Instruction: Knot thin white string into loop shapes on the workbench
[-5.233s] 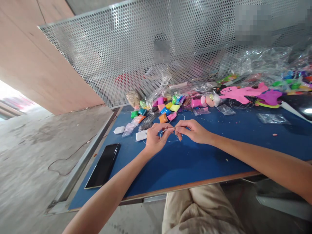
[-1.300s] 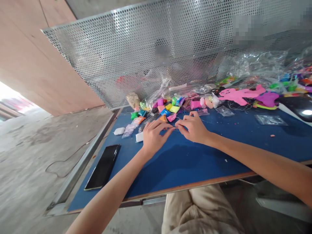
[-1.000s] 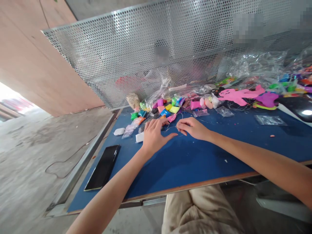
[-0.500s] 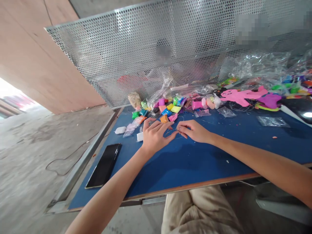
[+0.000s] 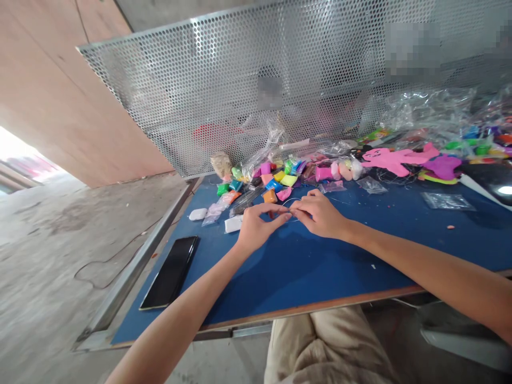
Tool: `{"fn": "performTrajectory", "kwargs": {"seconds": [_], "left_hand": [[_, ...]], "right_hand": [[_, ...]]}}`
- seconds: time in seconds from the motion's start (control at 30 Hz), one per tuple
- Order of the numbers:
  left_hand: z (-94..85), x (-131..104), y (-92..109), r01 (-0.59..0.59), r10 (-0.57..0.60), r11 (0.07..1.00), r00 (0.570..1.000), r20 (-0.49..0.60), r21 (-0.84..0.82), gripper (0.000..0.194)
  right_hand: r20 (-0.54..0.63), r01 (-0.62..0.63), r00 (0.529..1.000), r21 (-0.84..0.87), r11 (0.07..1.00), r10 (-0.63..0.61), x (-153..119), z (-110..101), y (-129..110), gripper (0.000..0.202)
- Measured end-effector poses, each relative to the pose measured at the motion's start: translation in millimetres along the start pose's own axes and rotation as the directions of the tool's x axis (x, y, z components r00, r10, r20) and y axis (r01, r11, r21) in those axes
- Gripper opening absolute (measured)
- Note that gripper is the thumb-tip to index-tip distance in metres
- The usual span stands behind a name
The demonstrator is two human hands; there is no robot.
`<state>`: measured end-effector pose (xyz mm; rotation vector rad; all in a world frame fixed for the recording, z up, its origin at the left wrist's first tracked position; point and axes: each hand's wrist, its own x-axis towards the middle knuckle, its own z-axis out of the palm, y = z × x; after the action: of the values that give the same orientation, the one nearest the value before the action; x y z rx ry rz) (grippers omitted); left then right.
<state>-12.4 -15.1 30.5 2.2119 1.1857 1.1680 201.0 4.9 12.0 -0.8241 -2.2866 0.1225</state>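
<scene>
The left hand (image 5: 262, 224) and the right hand (image 5: 318, 216) meet fingertip to fingertip above the middle of the worktop (image 5: 312, 277), nearer its far edge than its near one. The left thumb and forefinger are stretched out and closed together at their tips, with a gap between them further back. The right hand is more curled, its thumb and forefinger pinched at the same spot. Between these tips is a thin, pale strand (image 5: 291, 199); a loop of it bows out just beyond the meeting fingers, on the far-edge side. What exactly the tips grip is too small to make out.

Just past the left hand lie an orange packet (image 5: 269, 196) and a pink packet (image 5: 284, 193); a white packet (image 5: 233, 224) lies just beside its knuckles. A rounded white case (image 5: 198, 214) sits further toward the worktop's left edge, and a dark phone (image 5: 170, 273) lies along that edge, toward the near left corner.

Beyond the right hand, a flat pink figure (image 5: 396, 160) lies by the far edge. Behind everything leans a perforated metal panel (image 5: 224, 80).
</scene>
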Motion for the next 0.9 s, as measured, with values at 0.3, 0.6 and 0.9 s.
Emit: {"fn": "performTrajectory", "kwargs": {"seconds": [0.3,0.6,0.9], "left_hand": [[-2.5,-0.5,1.0,-0.253,0.267,0.871,0.963,0.025,0.420,0.016],[1.1,-2.7,0.4,-0.318,0.343,0.806,0.938,0.044,0.498,0.013],[-3.2,1.9,2.2,-0.203,0.202,0.960,0.979,0.028,0.193,0.018]], "right_hand": [[-0.026,0.015,1.000,-0.010,1.000,-0.015,-1.0,0.2,-3.7,0.026],[-0.063,0.045,0.997,-0.076,0.996,-0.050,-1.7,2.3,-7.8,0.025],[-0.085,0.066,0.993,-0.137,0.988,-0.078,-0.5,1.4,-6.4,0.024]]}}
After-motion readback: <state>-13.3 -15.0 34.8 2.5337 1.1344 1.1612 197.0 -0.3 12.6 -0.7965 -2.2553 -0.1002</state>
